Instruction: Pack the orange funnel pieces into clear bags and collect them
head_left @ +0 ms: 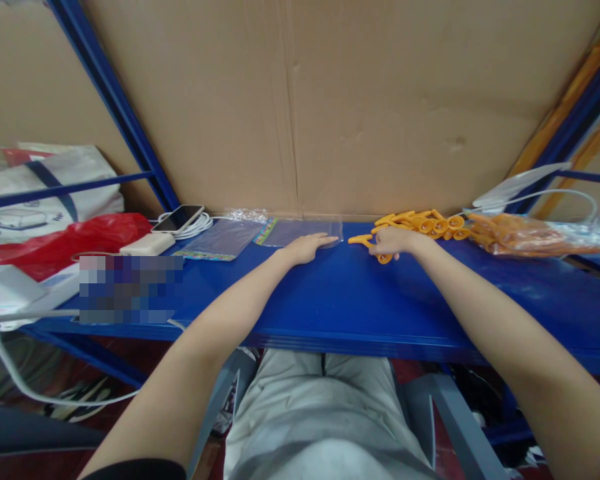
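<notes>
My left hand (307, 247) lies flat, fingers spread, on a clear plastic bag (300, 233) that rests on the blue shelf (360, 300). Over a small orange plastic piece (361, 240) my right hand (394, 241) curls, its fingers closed on it. Just behind that hand, against the cardboard wall, sits a pile of several more orange pieces (425, 223). Farther right lies a clear bag full of orange pieces (525, 235).
More clear bags with coloured headers (220, 241) lie left of my left hand. A phone (179, 218), a white charger with cable (147, 244), a red plastic bag (75, 240) and a white tote (40, 193) crowd the left end. Blue rack posts frame both sides.
</notes>
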{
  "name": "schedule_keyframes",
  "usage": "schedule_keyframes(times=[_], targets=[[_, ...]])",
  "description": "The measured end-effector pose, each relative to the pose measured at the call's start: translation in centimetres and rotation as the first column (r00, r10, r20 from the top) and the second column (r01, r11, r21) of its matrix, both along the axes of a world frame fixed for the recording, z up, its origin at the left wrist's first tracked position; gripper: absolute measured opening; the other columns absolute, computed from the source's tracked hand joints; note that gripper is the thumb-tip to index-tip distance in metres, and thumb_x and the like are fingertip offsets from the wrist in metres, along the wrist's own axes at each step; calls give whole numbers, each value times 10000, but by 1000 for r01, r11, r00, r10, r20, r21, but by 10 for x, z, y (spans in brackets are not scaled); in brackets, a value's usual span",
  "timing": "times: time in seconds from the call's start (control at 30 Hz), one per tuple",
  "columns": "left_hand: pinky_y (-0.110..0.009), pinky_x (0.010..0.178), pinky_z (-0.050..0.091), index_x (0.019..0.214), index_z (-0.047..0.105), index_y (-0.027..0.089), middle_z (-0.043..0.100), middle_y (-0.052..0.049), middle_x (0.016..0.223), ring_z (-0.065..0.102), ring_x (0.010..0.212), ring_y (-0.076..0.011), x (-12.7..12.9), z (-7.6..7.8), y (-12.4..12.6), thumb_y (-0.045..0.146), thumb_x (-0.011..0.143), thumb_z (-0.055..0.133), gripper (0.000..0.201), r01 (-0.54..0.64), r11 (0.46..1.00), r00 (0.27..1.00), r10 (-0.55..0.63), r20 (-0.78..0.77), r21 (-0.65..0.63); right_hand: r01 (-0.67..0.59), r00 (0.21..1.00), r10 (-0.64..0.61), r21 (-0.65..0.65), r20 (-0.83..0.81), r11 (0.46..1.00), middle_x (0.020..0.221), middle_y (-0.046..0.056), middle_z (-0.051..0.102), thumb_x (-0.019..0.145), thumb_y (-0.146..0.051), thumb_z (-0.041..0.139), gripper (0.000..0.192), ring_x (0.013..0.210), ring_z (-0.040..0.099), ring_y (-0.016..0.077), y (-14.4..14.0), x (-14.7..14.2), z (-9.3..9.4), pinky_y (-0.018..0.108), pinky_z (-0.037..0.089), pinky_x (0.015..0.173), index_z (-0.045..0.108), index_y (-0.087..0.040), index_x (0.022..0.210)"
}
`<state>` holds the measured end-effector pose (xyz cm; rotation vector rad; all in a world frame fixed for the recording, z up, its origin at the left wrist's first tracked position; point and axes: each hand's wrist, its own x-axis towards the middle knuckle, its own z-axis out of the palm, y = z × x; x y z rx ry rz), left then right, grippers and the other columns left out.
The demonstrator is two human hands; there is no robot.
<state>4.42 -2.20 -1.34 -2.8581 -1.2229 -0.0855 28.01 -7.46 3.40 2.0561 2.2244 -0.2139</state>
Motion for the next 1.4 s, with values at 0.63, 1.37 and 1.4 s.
schedule_keyframes(times=[0.63, 1.37, 1.4], targets=[[-330, 1007, 513, 1376, 557, 216, 605, -64, 1429, 629, 1242, -217, 22, 9, -29, 45, 929, 402, 502, 18, 994, 992, -4, -129, 112, 312, 749, 32, 394, -662, 864, 625, 25, 647, 827, -213, 693, 165, 533, 583, 124, 17, 12, -9, 226, 461, 544, 731, -112, 952], [-347, 972, 485, 1240, 607, 71, 624, -185, 1261, 617, 1152, -252, 26, 1, -23, 30, 911, 370, 408, -33, 996, 997, 39, -73, 77, 86, 850, -60, 26, -523, 996, 699, 41, 701, 807, -314, 755, 236, 570, 631, 117, 14, 14, -17, 196, 466, 514, 719, -132, 954], [-343, 974, 485, 1245, 601, 72, 622, -181, 1268, 614, 1153, -248, 27, 0, -22, 22, 902, 370, 417, -31, 997, 997, 36, -68, 76, 89, 841, -62, 25, -537, 996, 699, 38, 700, 795, -288, 766, 236, 580, 636, 118, 14, 14, -17, 196, 473, 525, 715, -129, 961]])
